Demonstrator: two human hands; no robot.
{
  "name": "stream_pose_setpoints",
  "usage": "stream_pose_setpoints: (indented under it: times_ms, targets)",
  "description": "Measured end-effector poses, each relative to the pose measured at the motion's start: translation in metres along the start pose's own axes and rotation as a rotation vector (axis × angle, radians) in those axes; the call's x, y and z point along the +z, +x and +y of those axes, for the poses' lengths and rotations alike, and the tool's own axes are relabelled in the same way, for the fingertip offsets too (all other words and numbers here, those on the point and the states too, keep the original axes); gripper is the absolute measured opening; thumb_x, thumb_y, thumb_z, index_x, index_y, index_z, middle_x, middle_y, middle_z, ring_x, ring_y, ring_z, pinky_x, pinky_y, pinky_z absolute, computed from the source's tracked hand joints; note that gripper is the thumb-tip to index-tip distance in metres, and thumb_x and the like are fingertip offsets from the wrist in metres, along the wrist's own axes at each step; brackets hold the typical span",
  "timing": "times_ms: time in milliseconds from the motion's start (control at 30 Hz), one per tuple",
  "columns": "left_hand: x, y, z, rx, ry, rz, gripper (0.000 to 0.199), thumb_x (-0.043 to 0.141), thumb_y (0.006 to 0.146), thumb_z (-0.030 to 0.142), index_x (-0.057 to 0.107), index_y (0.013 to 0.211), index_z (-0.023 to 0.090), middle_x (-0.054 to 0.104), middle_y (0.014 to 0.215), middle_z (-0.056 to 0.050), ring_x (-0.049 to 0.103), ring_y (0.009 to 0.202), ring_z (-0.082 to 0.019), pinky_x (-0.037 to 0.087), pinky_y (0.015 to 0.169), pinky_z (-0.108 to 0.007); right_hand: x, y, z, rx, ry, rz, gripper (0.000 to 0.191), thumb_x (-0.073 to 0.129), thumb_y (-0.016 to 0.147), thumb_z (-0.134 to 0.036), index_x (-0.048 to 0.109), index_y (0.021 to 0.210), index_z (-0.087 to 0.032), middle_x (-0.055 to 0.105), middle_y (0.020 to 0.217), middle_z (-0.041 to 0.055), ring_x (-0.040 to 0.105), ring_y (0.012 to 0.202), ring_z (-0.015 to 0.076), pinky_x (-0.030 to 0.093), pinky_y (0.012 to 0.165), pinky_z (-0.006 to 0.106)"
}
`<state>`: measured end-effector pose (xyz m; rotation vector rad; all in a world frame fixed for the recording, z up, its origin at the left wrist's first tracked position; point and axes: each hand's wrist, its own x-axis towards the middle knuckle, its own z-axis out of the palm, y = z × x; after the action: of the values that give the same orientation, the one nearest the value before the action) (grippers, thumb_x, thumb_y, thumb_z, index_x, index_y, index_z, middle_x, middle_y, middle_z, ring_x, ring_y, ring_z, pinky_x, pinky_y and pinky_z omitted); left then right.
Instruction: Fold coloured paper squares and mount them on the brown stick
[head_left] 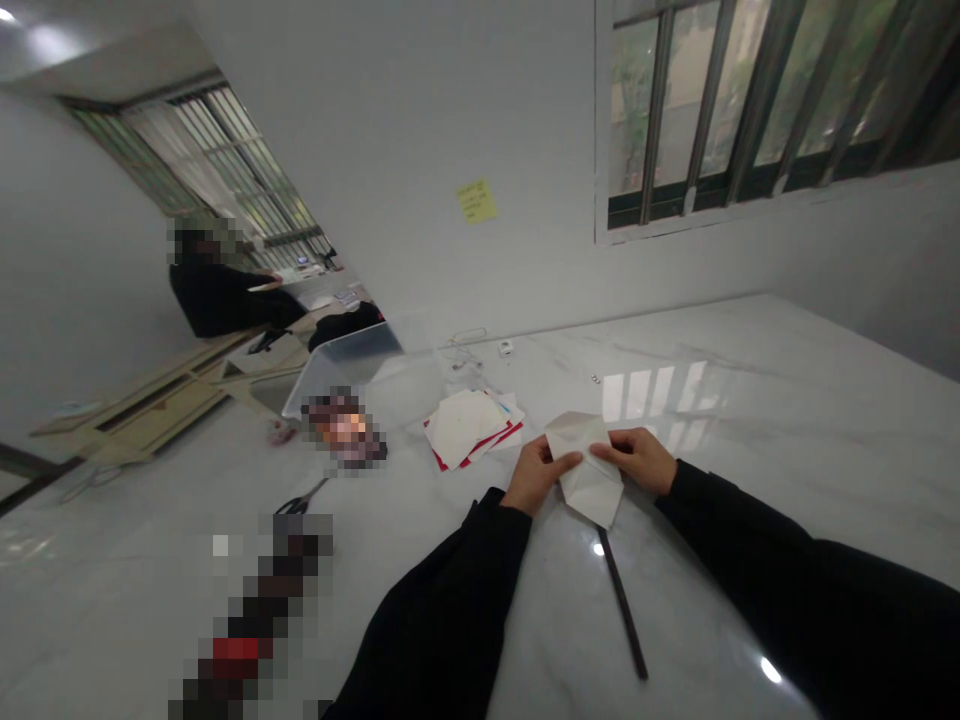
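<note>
A folded piece of white paper (589, 485) is held just above the glossy marbled table (735, 380). My left hand (538, 474) grips its left edge, thumb lying on top. On the opposite edge, my right hand (639, 458) holds the same paper with its thumb pressed on the face. Both hands are closed on it, the thumbs close together near its middle. A thin dark stick (624, 610) lies on the table, its upper end meeting the paper's lower tip.
Left of my hands lies a pile of white and red paper (469, 428). Scissors (298, 500) rest farther left, near a clear plastic bin (349, 362). A cable (469, 350) and small white block (505, 348) are by the wall. A person (217, 290) sits far left.
</note>
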<state>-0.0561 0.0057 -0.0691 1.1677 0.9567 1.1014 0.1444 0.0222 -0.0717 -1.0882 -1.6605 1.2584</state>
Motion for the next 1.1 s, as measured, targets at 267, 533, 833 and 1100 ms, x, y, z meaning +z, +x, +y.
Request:
stream_pose_setpoints:
  times_ms: [267,533,833,1100]
  targets:
    - [0.0008,-0.0012,-0.0019,-0.004,0.008,0.015,0.047,0.081,0.066,0.035,0.068,0.106,0.013,0.070,0.111,-0.014,0.067,0.095,-0.026,0.050,0.087,-0.038,0.0005,-0.0018,-0.0042,-0.002,-0.067,0.050,0.040,0.068,0.071,-0.056,0.072,0.066,-0.017,0.064,0.055,0.0008,0.059,0.060,0.0203,0.044,0.053,0.028]
    - [0.0022,-0.0027,-0.0013,0.010,0.102,0.042,0.048,0.081,0.066,0.035,0.069,0.106,0.011,0.071,0.109,-0.015,0.066,0.096,-0.028,0.051,0.086,-0.039,0.0025,-0.0033,-0.0023,-0.021,-0.064,0.002,0.041,0.067,0.073,-0.056,0.075,0.076,-0.016,0.070,0.064,0.0032,0.062,0.065,0.0229,0.048,0.056,0.030]
    - [0.0050,-0.0040,0.0026,0.032,0.138,0.056,0.051,0.081,0.066,0.032,0.067,0.111,0.012,0.070,0.112,-0.014,0.065,0.102,-0.028,0.050,0.090,-0.040,0.0018,-0.0020,0.0013,-0.053,-0.099,-0.103,0.046,0.062,0.080,-0.056,0.077,0.092,-0.014,0.075,0.086,0.0063,0.067,0.076,0.0243,0.053,0.069,0.033]
    - [0.0070,-0.0055,0.0025,0.055,0.107,-0.050,0.056,0.080,0.069,0.032,0.062,0.119,0.013,0.067,0.119,-0.015,0.063,0.107,-0.027,0.049,0.093,-0.037,0.0015,-0.0019,0.0020,0.000,-0.029,-0.099,0.044,0.068,0.075,-0.054,0.075,0.088,-0.012,0.075,0.086,0.0082,0.068,0.077,0.0250,0.054,0.069,0.034]
